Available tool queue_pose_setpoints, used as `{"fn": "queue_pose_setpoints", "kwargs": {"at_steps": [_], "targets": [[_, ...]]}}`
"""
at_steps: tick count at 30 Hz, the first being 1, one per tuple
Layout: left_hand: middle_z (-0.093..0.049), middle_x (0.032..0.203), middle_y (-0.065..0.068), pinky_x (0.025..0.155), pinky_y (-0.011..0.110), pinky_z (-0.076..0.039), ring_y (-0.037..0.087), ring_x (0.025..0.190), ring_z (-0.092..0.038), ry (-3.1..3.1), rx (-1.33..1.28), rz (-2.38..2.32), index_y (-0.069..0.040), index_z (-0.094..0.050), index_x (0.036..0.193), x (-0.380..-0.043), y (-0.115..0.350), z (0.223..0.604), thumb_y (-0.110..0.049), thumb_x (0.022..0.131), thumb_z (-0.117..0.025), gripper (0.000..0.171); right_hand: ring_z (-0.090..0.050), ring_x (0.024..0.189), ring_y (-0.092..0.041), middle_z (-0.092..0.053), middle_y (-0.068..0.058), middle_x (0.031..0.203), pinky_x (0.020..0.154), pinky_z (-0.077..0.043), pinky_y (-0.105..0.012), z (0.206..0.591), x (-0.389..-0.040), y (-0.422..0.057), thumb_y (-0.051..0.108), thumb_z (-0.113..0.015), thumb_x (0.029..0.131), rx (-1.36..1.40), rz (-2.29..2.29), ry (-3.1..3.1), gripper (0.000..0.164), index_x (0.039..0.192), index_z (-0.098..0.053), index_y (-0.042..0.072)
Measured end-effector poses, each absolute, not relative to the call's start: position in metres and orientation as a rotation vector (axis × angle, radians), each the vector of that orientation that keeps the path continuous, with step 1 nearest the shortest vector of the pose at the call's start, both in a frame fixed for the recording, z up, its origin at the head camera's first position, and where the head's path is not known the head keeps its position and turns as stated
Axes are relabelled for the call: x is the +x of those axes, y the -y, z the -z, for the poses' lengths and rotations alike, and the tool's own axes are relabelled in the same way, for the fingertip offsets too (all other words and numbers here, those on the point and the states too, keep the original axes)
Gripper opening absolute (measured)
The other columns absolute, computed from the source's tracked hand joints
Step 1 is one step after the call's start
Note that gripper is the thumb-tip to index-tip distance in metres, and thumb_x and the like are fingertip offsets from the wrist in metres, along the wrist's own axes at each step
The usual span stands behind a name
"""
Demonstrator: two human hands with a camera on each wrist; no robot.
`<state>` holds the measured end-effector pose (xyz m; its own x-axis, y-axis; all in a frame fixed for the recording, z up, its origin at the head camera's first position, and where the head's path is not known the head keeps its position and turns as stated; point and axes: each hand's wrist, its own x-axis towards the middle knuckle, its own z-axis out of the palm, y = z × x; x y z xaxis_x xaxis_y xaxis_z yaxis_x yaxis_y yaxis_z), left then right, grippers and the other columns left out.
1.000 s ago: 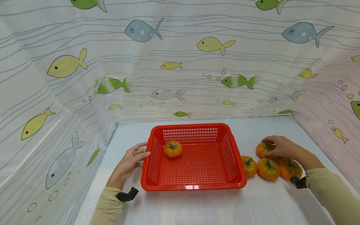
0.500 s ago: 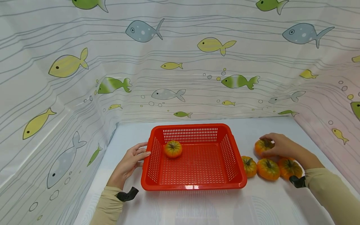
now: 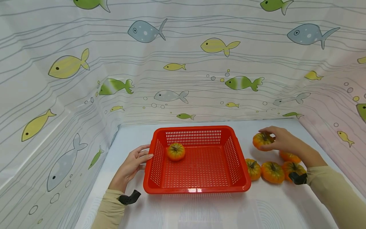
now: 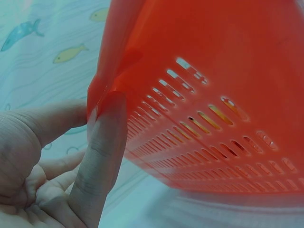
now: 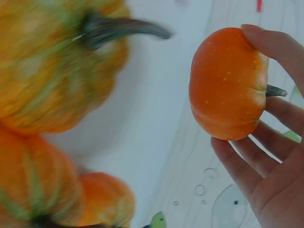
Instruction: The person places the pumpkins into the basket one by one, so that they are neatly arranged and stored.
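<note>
A small orange pumpkin (image 3: pixel 260 141) with green streaks is gripped by my right hand (image 3: pixel 283 140), lifted above the table to the right of the basket. Fingertips and thumb pinch this pumpkin (image 5: pixel 227 85) around its sides in the right wrist view, its stem turned toward the palm. My left hand (image 3: pixel 132 166) holds the left rim of the red plastic basket (image 3: pixel 197 190); the left wrist view has thumb and fingers on either side of the rim (image 4: pixel 102 80). Inside the basket, toward its left, sits one pumpkin (image 3: pixel 175 151).
Several more pumpkins (image 3: pixel 273 172) lie clustered right of the basket, one close against its right side (image 3: pixel 253 169) and another (image 3: pixel 289 156) partly behind my right forearm. A curtain (image 3: pixel 194 79) printed with fish surrounds the pale table (image 3: pixel 194 211) at the back and sides.
My right hand has raised the pumpkin off the cluster and carried it slightly left and away from me, uncovering another pumpkin. My left hand and the basket have stayed put.
</note>
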<state>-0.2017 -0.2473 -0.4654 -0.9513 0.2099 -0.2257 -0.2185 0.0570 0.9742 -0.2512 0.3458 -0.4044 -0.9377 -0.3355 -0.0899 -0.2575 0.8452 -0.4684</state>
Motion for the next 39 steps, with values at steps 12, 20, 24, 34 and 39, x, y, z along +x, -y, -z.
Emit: {"fn": "queue_pose_setpoints", "kwargs": {"at_steps": [12, 20, 24, 34, 39], "targets": [[-0.072, 0.102, -0.004, 0.072, 0.032, -0.064, 0.013, 0.086, -0.076, -2.046, -0.002, -1.959, -0.004, -0.035, 0.156, -0.205, 0.247, 0.465, -0.019, 0.101, -0.067, 0.065, -0.062, 0.119, -0.034, -0.066, -0.015, 0.132, 0.097, -0.057, -0.058, 0.38, -0.256, -0.312, 0.042, -0.088, 0.081, -0.638, 0.755, -2.897, 0.071, 0.136, -0.063, 0.006], [-0.072, 0.101, -0.004, 0.071, 0.033, -0.064, 0.013, 0.088, -0.075, -2.047, -0.02, -1.948, -0.004, -0.035, 0.156, -0.204, 0.246, 0.465, -0.019, 0.101, -0.067, 0.066, -0.063, 0.118, -0.029, -0.069, -0.01, 0.131, 0.098, -0.058, -0.054, 0.37, -0.255, -0.28, 0.037, -0.09, 0.08, -0.761, 0.756, -2.87, 0.067, 0.134, -0.065, 0.008], [-0.072, 0.101, -0.003, 0.072, 0.033, -0.064, 0.014, 0.088, -0.075, -2.053, -0.029, -1.947, -0.004, -0.035, 0.156, -0.203, 0.247, 0.465, -0.019, 0.101, -0.067, 0.065, -0.065, 0.116, -0.027, -0.069, -0.009, 0.131, 0.098, -0.058, -0.052, 0.364, -0.256, -0.264, 0.035, -0.09, 0.08, -0.815, 0.737, -2.864, 0.065, 0.134, -0.065, 0.009], [-0.073, 0.102, -0.004, 0.073, 0.034, -0.065, 0.014, 0.088, -0.076, -2.055, -0.021, -1.948, -0.004, -0.035, 0.156, -0.202, 0.247, 0.464, -0.019, 0.101, -0.067, 0.065, -0.064, 0.107, -0.022, -0.069, -0.007, 0.128, 0.096, -0.059, -0.049, 0.357, -0.258, -0.227, 0.031, -0.089, 0.082, -0.928, 0.72, -2.814, 0.059, 0.132, -0.067, 0.009], [-0.073, 0.102, -0.004, 0.073, 0.034, -0.065, 0.014, 0.088, -0.076, -2.05, -0.01, -1.954, -0.004, -0.035, 0.156, -0.201, 0.248, 0.463, -0.019, 0.101, -0.067, 0.064, -0.064, 0.112, -0.026, -0.069, -0.009, 0.13, 0.097, -0.058, -0.05, 0.36, -0.262, -0.212, 0.034, -0.088, 0.082, -0.963, 0.682, -2.799, 0.059, 0.131, -0.067, 0.009]]}}
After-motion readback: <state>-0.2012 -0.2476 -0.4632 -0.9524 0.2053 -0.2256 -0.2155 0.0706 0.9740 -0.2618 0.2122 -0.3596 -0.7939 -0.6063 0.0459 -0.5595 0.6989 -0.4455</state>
